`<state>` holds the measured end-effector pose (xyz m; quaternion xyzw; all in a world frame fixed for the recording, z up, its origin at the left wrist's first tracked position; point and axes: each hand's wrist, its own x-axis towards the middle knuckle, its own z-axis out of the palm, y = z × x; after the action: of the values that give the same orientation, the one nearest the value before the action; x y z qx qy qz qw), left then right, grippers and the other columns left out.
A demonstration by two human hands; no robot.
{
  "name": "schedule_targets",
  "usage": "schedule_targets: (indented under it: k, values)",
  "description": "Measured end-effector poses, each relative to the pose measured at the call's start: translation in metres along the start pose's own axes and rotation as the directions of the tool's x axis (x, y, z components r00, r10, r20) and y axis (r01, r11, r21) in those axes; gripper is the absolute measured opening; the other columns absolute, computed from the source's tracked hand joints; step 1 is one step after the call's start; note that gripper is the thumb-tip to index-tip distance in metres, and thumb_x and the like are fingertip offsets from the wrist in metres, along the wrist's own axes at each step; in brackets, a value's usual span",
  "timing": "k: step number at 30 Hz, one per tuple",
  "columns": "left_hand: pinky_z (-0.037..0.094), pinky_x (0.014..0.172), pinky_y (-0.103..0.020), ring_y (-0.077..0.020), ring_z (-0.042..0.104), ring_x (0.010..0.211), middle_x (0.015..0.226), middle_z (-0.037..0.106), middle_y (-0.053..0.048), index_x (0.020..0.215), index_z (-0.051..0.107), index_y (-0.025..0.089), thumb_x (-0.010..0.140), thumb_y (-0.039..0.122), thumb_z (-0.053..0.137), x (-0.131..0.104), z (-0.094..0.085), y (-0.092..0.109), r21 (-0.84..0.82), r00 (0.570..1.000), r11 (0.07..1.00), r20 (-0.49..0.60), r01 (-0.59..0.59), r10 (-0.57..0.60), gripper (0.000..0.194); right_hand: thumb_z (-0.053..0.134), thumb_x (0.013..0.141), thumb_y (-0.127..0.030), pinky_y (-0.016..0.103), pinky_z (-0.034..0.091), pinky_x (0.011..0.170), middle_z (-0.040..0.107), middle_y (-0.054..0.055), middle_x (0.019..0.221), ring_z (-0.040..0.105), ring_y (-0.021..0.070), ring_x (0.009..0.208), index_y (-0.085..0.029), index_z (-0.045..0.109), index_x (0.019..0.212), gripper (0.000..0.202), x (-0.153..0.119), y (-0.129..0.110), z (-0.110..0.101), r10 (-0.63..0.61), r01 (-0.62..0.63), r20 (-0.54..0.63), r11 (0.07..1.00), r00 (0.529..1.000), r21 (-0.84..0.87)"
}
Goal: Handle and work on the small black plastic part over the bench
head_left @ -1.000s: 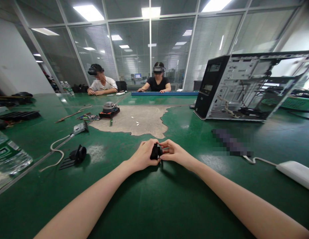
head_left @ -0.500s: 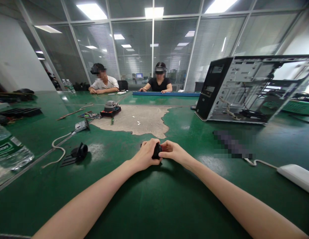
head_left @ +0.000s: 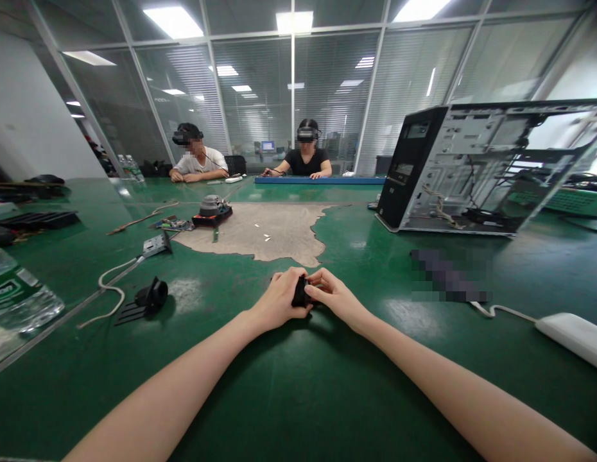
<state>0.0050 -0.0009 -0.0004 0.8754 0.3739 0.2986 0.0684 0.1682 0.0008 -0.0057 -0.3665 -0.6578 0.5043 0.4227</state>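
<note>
A small black object (head_left: 299,292) is held low over the green table (head_left: 298,385), in the middle of the view. My left hand (head_left: 282,295) wraps round its left side, thumb below and fingers over the far side. From the right, my right hand (head_left: 330,294) pinches the object's right side with thumb and fingertips. Much of the object is hidden by my fingers, so its exact shape cannot be made out. Left of my hands lies a black plastic part (head_left: 151,295) with a round end and several prongs.
An open computer case (head_left: 423,173) stands at the right, near a white power strip (head_left: 575,337). A water bottle (head_left: 19,289) lies at the left edge. A metal connector piece (head_left: 156,244) has a pale cord. Two people sit across the table.
The fingers of my right hand have shifted slightly on the black object, the thumb now higher on it. The whole view has moved a little.
</note>
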Motion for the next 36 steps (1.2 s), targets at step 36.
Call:
schedule_targets:
  k: [36]
  values:
    - [0.032, 0.085, -0.037, -0.0208, 0.047, 0.096, 0.102, 0.048, -0.004, 0.107, 0.033, 0.022, 0.063, 0.026, 0.061, 0.0007, -0.0002, 0.0007, -0.011, 1.0, 1.0, -0.008, 0.018, -0.018, 0.053, 0.054, 0.074, -0.032, 0.031, 0.045, 0.072, 0.056, 0.002, 0.086, 0.054, 0.0143, 0.081, -0.02, 0.048, 0.094, 0.024, -0.0021, -0.0009, 0.001, 0.01, -0.01, 0.021, 1.0, 1.0, 0.026]
